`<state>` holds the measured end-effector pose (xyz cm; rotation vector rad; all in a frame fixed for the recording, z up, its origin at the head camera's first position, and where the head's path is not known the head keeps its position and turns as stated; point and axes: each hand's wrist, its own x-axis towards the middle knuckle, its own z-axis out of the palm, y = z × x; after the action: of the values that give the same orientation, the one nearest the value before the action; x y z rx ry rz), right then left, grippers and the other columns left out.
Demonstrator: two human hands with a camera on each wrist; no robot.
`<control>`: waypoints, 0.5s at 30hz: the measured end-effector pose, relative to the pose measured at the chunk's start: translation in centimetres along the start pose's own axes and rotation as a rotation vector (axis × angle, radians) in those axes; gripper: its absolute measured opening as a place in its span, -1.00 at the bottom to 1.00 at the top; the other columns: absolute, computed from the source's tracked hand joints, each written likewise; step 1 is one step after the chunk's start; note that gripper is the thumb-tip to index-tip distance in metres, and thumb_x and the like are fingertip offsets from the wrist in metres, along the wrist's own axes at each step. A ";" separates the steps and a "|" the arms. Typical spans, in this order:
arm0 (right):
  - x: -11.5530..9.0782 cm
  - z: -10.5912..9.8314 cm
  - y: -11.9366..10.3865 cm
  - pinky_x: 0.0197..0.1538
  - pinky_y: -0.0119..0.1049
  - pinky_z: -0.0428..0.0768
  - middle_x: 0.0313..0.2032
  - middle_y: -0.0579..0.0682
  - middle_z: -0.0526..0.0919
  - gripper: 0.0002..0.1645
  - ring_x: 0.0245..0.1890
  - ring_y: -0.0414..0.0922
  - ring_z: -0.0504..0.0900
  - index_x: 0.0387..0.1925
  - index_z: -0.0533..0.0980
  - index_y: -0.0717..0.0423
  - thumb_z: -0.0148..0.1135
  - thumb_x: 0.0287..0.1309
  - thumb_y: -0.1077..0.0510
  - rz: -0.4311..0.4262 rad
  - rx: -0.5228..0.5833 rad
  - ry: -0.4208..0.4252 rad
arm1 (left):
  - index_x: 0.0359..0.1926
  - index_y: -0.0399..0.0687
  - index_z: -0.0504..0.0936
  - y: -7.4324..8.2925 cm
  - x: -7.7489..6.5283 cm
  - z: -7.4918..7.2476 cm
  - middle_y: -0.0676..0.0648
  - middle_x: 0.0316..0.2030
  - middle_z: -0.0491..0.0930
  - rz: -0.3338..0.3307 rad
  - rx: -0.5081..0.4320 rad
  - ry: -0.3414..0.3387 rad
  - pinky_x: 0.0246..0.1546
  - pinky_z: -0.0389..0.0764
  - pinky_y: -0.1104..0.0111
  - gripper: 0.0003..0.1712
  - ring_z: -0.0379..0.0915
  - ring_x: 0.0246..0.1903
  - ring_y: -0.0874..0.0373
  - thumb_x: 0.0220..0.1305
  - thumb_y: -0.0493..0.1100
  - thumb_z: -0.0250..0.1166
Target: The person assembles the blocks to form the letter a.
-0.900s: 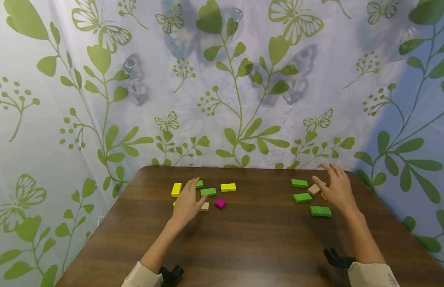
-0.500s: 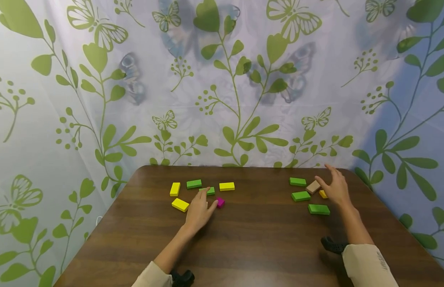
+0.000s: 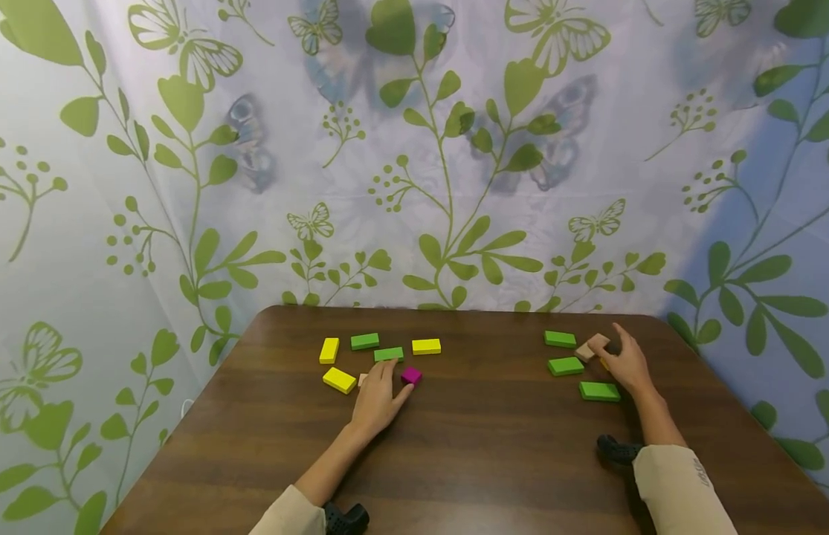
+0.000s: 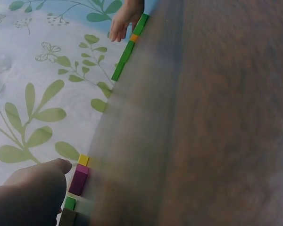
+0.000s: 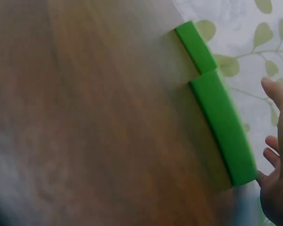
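Observation:
On the left side, my left hand reaches over a tan block, its fingers extended and covering most of that block. The thumb lies beside a magenta block, while the fingertips come up to a green block. From the left wrist, the same hand appears close to the magenta block. Across the table, my right hand hovers with thumb and fingers spread by another tan block, partly hiding an orange block. The right wrist view shows this hand beside a long green block.
Yellow blocks and a second green block lie around the left hand. Several green blocks lie left of and below the right hand. A patterned curtain hangs behind the far edge of the brown table.
My left hand has moved right, uncovering a yellow block and a green block, and now covers most of the left tan block. My right hand has lowered slightly beside the right tan block.

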<state>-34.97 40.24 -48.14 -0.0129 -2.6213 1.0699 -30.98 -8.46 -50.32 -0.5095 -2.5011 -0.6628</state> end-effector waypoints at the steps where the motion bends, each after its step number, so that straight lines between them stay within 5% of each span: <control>1: 0.0 0.0 0.2 0.04 0.42 0.03 0.27 0.56 -0.13 -0.01 0.20 0.50 -0.07 0.39 -0.20 0.32 0.04 0.25 -0.14 0.007 -0.001 -0.014 | 0.15 -0.33 0.39 0.0 0.0 0.0 -0.27 0.02 0.45 -0.004 -0.002 -0.003 0.06 0.39 0.11 -0.32 0.37 0.05 -0.10 0.16 0.06 0.29; 15: -0.5 1.0 1.2 0.06 0.40 0.06 0.26 0.58 -0.13 0.12 0.20 0.49 -0.07 0.37 -0.23 0.41 0.12 0.18 -0.19 0.011 -0.053 -0.087 | 0.11 -0.30 0.45 -0.7 -0.2 0.6 -0.26 0.00 0.48 0.017 0.013 0.007 0.03 0.34 0.04 -0.35 0.36 0.05 -0.10 0.13 0.07 0.32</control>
<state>-34.94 40.36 -49.75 0.0071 -2.7294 1.0269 -31.33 -8.71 -51.18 -0.5224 -2.4905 -0.6404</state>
